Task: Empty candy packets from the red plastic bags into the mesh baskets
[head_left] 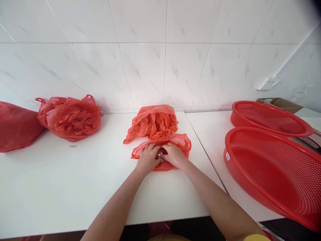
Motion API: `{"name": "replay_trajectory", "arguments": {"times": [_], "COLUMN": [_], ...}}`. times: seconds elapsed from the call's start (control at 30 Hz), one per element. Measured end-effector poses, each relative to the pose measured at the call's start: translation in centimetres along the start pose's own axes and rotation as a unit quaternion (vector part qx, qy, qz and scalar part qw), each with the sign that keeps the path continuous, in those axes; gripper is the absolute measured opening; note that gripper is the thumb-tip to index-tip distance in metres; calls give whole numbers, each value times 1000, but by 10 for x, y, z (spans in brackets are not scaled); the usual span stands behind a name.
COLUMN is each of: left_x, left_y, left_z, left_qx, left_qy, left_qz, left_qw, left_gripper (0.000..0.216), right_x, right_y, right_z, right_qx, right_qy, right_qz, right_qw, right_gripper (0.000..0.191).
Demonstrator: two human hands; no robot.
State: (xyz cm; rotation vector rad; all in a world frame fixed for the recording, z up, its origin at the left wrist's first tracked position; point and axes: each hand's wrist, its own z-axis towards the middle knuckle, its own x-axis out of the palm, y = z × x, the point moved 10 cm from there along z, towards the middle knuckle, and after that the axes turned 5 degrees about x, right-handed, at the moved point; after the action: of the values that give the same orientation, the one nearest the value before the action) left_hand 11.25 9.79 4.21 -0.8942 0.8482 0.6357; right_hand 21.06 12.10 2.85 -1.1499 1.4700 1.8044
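An orange-red plastic bag (pixel 182 142) lies open on the white table under both my hands. My left hand (pixel 147 157) reaches into its mouth from the left, fingers bent inward. From the right, my right hand (pixel 174 155) comes in with its fingers curled toward the left one. Between them show small dark red pieces with whitish bits (pixel 160 154), too small to name. My fingertips touch these contents, and what they grip is partly hidden. Just behind lies a second crumpled orange-red plastic bag (pixel 156 122).
Two red perforated plastic baskets (pixel 260 167) stand at the right, beyond a seam in the tabletop. At the left are a bundled red bag (pixel 71 118) and another full red bag (pixel 18 127). A tiled wall (pixel 140 73) closes off the back.
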Motion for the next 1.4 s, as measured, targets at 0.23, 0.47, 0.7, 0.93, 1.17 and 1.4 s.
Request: {"name": "replay_trajectory", "arguments": {"times": [0.23,0.47,0.7,0.93,1.17,1.4], "left_x": [1,-8,-7,-4,-2,-1], "left_y": [48,41,26,31,39,40], "left_z": [0,-1,1,2,1,2], "left_qx": [-60,-25,30,2,-52,-54], "left_qy": [-27,-73,-35,-33,-36,-33], "left_qz": [-102,-118,-114,-172,-207,-206], "left_qw": [993,990,992,984,976,976], "left_gripper": [34,45,37,10,18,19], "right_x": [4,5,0,-16,-25,-5], "right_y": [-11,-22,-9,-7,-27,-16], "right_z": [11,10,6,2,6,7], "right_qx": [7,48,-27,-46,15,-11], "right_qy": [-52,-63,-64,-76,-147,-114], "right_qz": [45,91,137,176,72,-14], "right_qw": [998,993,988,980,986,993], "right_gripper": [27,26,14,9,21,51]}}
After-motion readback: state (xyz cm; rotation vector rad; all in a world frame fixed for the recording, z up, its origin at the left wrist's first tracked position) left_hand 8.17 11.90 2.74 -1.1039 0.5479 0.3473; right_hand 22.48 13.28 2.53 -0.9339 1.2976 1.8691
